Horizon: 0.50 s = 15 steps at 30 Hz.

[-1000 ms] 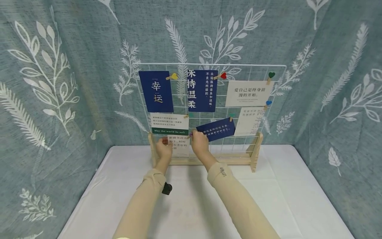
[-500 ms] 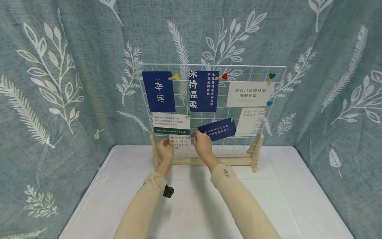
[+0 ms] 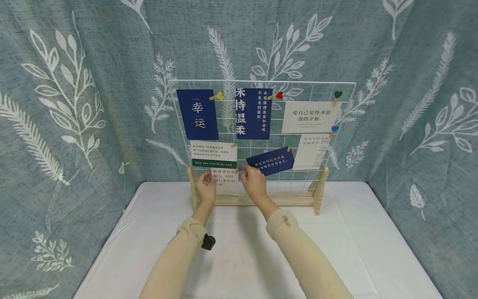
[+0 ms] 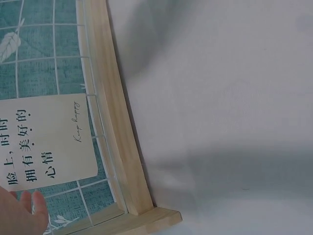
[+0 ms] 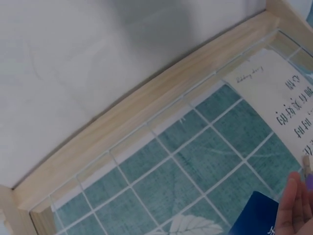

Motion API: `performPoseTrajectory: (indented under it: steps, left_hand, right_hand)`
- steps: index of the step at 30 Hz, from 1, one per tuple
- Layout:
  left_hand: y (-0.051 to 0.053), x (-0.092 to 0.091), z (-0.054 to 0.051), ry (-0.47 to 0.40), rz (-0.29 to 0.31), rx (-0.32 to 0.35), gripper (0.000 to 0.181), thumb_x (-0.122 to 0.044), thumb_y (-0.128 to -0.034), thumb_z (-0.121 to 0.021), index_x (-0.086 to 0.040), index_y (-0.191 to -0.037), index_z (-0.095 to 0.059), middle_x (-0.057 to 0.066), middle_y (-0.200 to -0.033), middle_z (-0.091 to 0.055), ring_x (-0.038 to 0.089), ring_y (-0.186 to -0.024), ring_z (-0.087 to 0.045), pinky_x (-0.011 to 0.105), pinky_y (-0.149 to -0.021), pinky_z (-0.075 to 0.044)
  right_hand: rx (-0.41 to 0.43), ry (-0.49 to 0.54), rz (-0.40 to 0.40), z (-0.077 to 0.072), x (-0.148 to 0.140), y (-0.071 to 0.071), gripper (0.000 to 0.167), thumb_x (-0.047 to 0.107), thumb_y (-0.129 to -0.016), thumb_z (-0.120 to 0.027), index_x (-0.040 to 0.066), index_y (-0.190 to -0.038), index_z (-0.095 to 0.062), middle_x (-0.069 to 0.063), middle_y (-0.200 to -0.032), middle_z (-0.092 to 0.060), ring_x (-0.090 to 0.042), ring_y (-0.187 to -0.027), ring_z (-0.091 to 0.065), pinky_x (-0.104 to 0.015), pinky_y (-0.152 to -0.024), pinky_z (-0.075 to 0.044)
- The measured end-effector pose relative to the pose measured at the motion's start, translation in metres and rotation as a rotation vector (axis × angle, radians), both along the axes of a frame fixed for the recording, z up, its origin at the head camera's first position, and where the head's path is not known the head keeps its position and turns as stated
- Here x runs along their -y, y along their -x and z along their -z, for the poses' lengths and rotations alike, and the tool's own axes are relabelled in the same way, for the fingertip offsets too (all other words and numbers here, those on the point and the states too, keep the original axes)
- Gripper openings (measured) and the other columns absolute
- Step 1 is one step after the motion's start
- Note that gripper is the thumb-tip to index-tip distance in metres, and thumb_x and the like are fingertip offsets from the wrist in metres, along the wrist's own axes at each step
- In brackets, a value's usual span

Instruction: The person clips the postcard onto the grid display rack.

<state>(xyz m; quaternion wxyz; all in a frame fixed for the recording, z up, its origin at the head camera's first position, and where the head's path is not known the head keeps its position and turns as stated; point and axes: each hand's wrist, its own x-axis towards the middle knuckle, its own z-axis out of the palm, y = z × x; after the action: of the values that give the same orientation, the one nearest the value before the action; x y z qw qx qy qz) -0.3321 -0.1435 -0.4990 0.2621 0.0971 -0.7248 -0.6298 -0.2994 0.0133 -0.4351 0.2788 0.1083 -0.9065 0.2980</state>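
Observation:
A white card with dark printed characters [image 3: 225, 185] hangs low on the left part of a white wire grid [image 3: 276, 184]. My left hand [image 3: 205, 187] is at this card's left edge and appears to pinch it. In the left wrist view, several fingertips [image 4: 39, 205] show beside the card's edge; the thumb is out of sight. A small clip with a purple heart [image 3: 240, 168] sits at the card's upper right. Right beside the heart is my right hand [image 3: 254, 182], its fingers loosely bent. The right wrist view shows the fingers [image 5: 288, 200] close against the clip.
Above hang a green-and-white card [image 3: 213, 153] and blue cards [image 3: 197, 114]. A tilted blue card [image 3: 276, 160] is behind the right hand. White cards [image 3: 310, 118] hang at right. Heart clips [image 3: 279, 95] hold them. A wooden stand [image 3: 284, 202] supports the grid on a white table [image 3: 239, 257].
My right hand has shifted slightly right and down, and the purple heart shows more beside its fingers. The left hand stays at the card's edge. The whole view shifts a little.

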Motion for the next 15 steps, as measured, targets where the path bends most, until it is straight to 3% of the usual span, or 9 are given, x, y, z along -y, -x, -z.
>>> performPoseTrajectory:
  steps: [1, 4, 15]
  left_hand:
    - [-0.014, -0.005, -0.017, 0.005, 0.007, 0.024, 0.031, 0.012, -0.0825, -0.057, 0.009, -0.113, -0.059, 0.030, -0.112, -0.061, 0.039, -0.104, -0.062, 0.037, -0.092, -0.052]
    - [-0.031, -0.011, -0.038, 0.033, 0.005, 0.040, 0.029, 0.014, -0.0843, -0.053, 0.012, -0.113, -0.057, 0.032, -0.111, -0.060, 0.040, -0.105, -0.061, 0.037, -0.093, -0.052]
    - [-0.044, 0.007, -0.040, 0.047, 0.033, 0.077, 0.031, 0.009, -0.0855, -0.056, 0.010, -0.116, -0.057, 0.030, -0.116, -0.059, 0.043, -0.106, -0.060, 0.041, -0.094, -0.051]
  right_hand:
    - [-0.010, 0.007, -0.003, 0.001, -0.001, -0.001, 0.010, 0.002, -0.083, -0.060, -0.002, -0.085, -0.068, -0.012, -0.068, -0.066, -0.021, -0.055, -0.058, -0.028, -0.048, -0.048]
    - [-0.027, 0.020, -0.013, 0.003, -0.003, -0.003, 0.008, 0.003, -0.082, -0.061, -0.002, -0.083, -0.068, -0.012, -0.068, -0.067, -0.021, -0.056, -0.060, -0.029, -0.049, -0.049]
    - [-0.019, 0.002, -0.109, 0.005, -0.007, -0.013, 0.008, 0.006, -0.085, -0.062, 0.002, -0.083, -0.068, -0.009, -0.073, -0.068, -0.017, -0.059, -0.063, -0.024, -0.051, -0.050]
